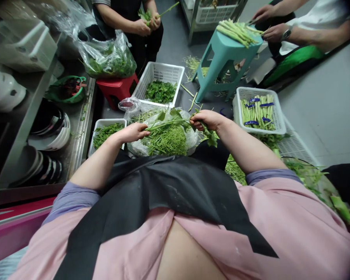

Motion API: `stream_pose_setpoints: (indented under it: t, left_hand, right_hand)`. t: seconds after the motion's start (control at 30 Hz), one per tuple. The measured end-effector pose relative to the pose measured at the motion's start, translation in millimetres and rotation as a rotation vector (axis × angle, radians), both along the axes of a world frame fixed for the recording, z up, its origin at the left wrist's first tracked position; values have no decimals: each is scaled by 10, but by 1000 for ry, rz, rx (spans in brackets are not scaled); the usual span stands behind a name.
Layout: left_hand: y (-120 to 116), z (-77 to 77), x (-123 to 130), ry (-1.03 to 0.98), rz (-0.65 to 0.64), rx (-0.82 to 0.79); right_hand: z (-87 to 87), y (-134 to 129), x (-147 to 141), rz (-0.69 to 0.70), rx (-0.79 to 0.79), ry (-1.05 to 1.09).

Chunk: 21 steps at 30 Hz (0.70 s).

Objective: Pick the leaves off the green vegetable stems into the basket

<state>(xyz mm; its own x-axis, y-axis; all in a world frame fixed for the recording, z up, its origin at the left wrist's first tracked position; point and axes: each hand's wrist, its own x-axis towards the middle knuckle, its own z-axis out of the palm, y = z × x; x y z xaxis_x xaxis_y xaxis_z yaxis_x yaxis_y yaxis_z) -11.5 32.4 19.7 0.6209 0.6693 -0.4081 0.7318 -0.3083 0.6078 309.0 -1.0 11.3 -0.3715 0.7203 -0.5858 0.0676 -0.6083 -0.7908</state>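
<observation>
A long green stem [170, 123] with leaves stretches between my two hands. My left hand [135, 132] pinches its thin end, fingers closed. Around its leafy end are the closed fingers of my right hand [204, 119], with broad leaves hanging below them. Under the stem, a clear plastic bag [192, 138] lies open, filled with a heap of thin green stems [167, 140]. A small white basket of leafy greens [106, 133] stands beside my left hand. Beyond the bag is a larger white basket [177, 72] with dark green leaves in it.
A person's hands [148, 24] hold greens at the top, by a bagged pile on a red stool [112, 88]. At right, another person works over stalks on a teal stool [214, 50]; bundled stalks fill a white basket [240, 105]. Metal shelving [87, 112] with dishes runs along the left.
</observation>
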Motion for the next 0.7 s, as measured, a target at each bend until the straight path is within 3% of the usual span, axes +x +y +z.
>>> stream_pose_setpoints:
  t: [0.07, 0.17, 0.27, 0.33, 0.4, 0.47, 0.57, 0.7]
  left_hand:
    - [-3, 12, -3, 2, -16, -15]
    - [-10, 34, -42, -19, 14, -88]
    - [-13, 56, -103, -41, 85, -192]
    - [-14, 71, -128, -55, 111, -245]
    - [-14, 85, -134, -75, 127, -287]
    - [-13, 94, -128, -101, 141, -336]
    - [-10, 95, -125, -143, 152, -398]
    - [-8, 94, -145, -162, 157, -418]
  right_hand:
    - [34, 49, 24, -150, 70, -29]
    - [120, 141, 202, -503, 220, -115]
    - [279, 159, 441, -795, 516, -268]
    - [411, 109, 510, -840, 767, -399]
    - [528, 41, 458, -709, 941, -503]
    - [595, 2, 317, -465, 994, -576]
    - [579, 52, 105, -139, 951, -675]
    - [457, 192, 52, 162, 837, -729]
